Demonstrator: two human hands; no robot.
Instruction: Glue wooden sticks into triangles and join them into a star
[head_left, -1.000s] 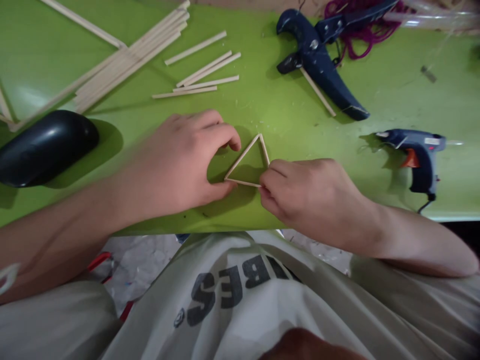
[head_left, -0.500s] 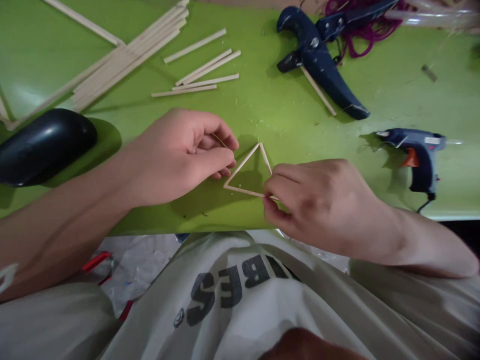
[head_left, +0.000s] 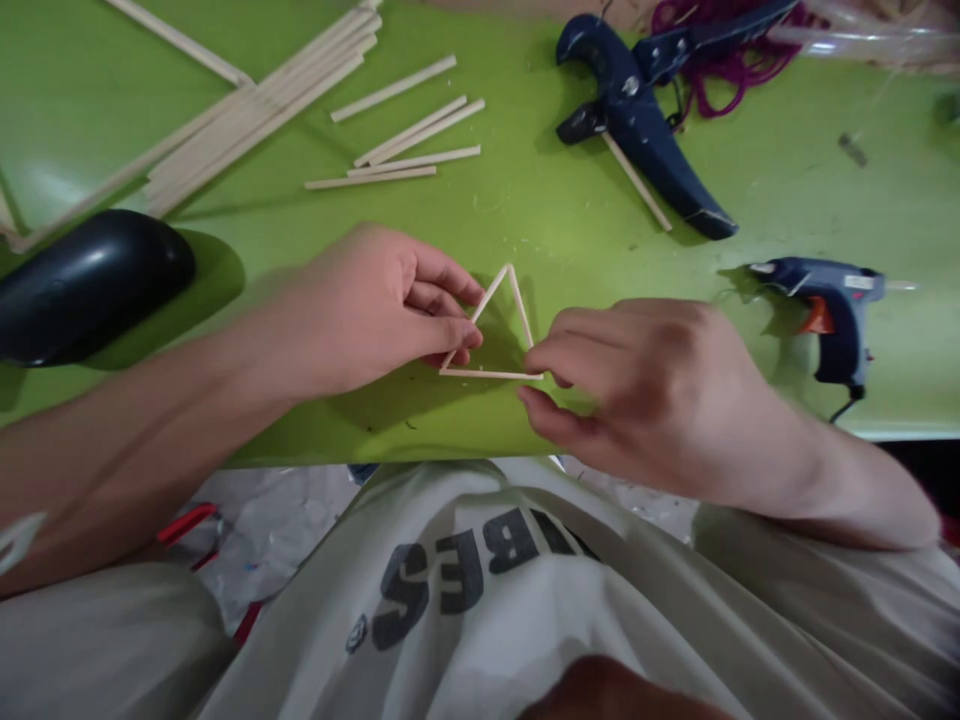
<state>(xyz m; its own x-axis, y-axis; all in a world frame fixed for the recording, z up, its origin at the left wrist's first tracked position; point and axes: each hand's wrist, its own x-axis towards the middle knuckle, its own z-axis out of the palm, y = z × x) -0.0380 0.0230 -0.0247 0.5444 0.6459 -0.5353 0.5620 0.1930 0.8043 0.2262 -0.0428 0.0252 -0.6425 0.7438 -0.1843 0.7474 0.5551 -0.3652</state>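
Note:
A triangle of thin wooden sticks [head_left: 491, 375] is held just over the green table, near its front edge. The thumb and fingers of my left hand [head_left: 390, 305] pinch its left side. At its lower right corner, my right hand [head_left: 645, 385] has thumb and forefinger apart; the forefinger is at the corner and the thumb sits below it, off the stick. Beyond my hands lie several short cut sticks [head_left: 420, 130].
A bundle of longer sticks [head_left: 255, 110] lies at the back left, above a black computer mouse [head_left: 97, 285]. Dark blue cutters [head_left: 652, 140] rest at the back by purple cord [head_left: 720, 85]. A glue gun [head_left: 836, 300] lies on the right of the green table [head_left: 780, 190].
My left hand has closed on the triangle's left side. My right thumb and forefinger have parted at the corner. The triangle has shifted slightly left and turned a little.

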